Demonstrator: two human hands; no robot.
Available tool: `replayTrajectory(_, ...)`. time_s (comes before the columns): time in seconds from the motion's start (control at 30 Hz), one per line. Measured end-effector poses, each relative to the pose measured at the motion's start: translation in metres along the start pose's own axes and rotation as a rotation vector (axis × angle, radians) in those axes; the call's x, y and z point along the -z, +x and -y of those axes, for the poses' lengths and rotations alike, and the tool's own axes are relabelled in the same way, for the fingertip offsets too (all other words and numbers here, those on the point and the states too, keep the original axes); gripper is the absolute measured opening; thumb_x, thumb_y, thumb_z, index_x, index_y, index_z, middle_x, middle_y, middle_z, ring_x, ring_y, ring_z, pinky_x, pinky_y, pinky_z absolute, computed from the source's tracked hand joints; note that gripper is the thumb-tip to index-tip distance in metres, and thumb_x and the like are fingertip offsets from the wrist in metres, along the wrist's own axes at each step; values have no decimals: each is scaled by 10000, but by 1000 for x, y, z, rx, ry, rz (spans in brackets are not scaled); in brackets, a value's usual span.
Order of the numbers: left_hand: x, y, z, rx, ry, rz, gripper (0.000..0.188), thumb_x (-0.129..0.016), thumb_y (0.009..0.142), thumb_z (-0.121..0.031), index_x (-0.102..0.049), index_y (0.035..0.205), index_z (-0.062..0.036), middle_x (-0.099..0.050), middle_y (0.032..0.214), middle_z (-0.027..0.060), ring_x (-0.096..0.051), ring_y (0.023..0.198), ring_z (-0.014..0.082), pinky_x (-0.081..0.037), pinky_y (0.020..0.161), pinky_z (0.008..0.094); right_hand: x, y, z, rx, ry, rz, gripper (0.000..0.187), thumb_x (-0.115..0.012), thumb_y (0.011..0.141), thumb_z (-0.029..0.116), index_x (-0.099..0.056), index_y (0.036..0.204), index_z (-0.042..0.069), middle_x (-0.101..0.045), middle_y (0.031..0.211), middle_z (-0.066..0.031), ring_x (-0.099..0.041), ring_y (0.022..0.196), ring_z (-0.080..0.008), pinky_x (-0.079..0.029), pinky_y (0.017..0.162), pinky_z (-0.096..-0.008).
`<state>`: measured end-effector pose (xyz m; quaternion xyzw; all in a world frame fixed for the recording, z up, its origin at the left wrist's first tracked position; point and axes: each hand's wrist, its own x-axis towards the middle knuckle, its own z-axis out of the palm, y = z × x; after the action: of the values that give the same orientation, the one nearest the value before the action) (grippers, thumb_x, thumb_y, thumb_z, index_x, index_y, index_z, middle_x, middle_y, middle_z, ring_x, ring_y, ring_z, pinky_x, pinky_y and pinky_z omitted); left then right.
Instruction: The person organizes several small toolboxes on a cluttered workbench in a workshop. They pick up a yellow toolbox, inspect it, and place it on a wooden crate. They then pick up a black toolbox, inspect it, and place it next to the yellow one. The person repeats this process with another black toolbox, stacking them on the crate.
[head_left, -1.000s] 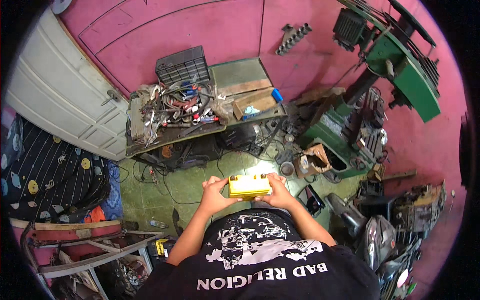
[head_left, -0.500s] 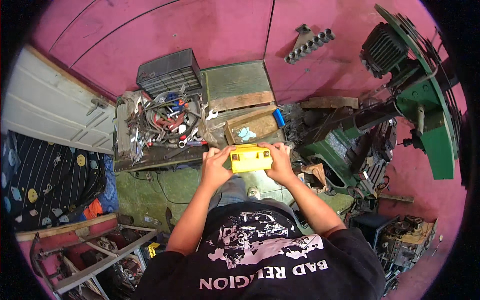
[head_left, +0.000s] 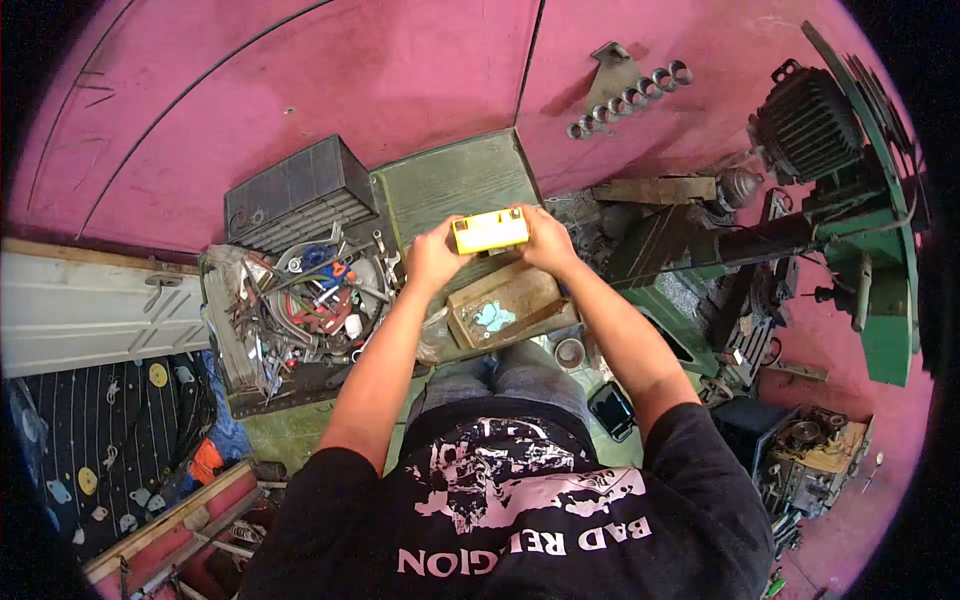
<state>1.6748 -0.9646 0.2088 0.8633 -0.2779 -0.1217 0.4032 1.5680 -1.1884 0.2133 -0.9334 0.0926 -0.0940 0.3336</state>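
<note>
Left hand: the left hand [head_left: 432,258] grips the left end of a yellow box [head_left: 489,230], fingers curled round its edge and closed on it.
Right hand: the right hand [head_left: 548,240] clasps the right end of the same box, fingers wrapped over the top and closed on it.
Yellow box: a small rectangular yellow block, held level between both hands in the air, above the near edge of the green workbench [head_left: 450,180] and just over the wooden tray [head_left: 505,305].
Wooden tray: a shallow brown tray at the bench's front edge, below the box, with a pale blue scrap lying in it.
Tool heap: a tangle of spanners, hoses and metal parts [head_left: 300,300] fills the left end of the bench, just beside the left forearm.
Dark crate: a ribbed black crate [head_left: 290,195] stands at the bench's back left corner, against the pink wall [head_left: 300,80].
Green machine: a green machine [head_left: 850,240] stands to the right, well apart from the hands.
</note>
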Motion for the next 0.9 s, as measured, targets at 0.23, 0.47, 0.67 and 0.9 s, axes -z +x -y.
replayTrajectory(0.23,-54,59,30,101,106,-56,683,-909,685,-247,-672,1321,-172,-769,935,143,-746,779,284,-582,717,425,-23,66,-63,-124,-190,207,589,-758,806,143,-521,1345,140,-712,1095,-186,-677,1075,-392,-546,897,-506)
replayTrajectory(0.47,-65,98,50,199,68,-21,784,-923,695,-264,-630,1412,-143,-673,730,120,-619,646,190,-522,624,372,-22,109,-89,-124,-227,270,619,-787,809,187,-508,1360,135,-715,1122,-189,-676,1091,-395,-545,902,-509)
replayTrajectory(0.67,-51,148,34,271,128,76,780,-915,709,-349,-621,1415,-192,-755,956,185,-744,868,365,-580,752,473,-11,156,-101,-108,-185,280,672,-825,809,234,-481,1378,138,-729,1109,-193,-674,1090,-407,-536,888,-524)
replayTrajectory(0.9,-49,195,50,220,190,32,807,-901,719,-388,-589,1450,-247,-754,1016,196,-736,937,388,-584,797,497,-11,201,-109,-108,-256,278,662,-819,820,269,-484,1372,124,-744,1092,-177,-706,1051,-384,-556,876,-521)
